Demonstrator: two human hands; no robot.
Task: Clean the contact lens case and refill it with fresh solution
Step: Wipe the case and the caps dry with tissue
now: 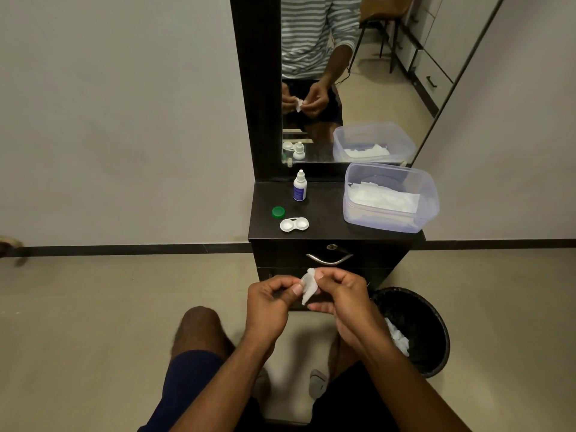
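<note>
both hands, left hand (268, 302) and right hand (339, 294), pinch a white tissue (309, 286), seemingly wiping a cap; the open lens case (294, 225) on the desk (324, 213) awaits refilling from the solution bottle (300, 186).

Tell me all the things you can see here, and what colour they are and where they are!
Lens case: one, white, both wells open, front left of the dresser top.
Cap: one, green, beside the lens case, to its left and further back.
Solution bottle: one, white with a blue label, upright near the mirror.
Plastic box: one, clear, right side of the dresser top, white tissues inside.
Dresser: one, dark, against the wall, with a drawer handle.
Mirror: one, above the dresser top.
Bin: one, black, on the floor at right, white tissues inside.
Tissue: one, white, held between both hands.
Left hand: fingers pinch the tissue.
Right hand: fingers pinch the tissue.
</note>
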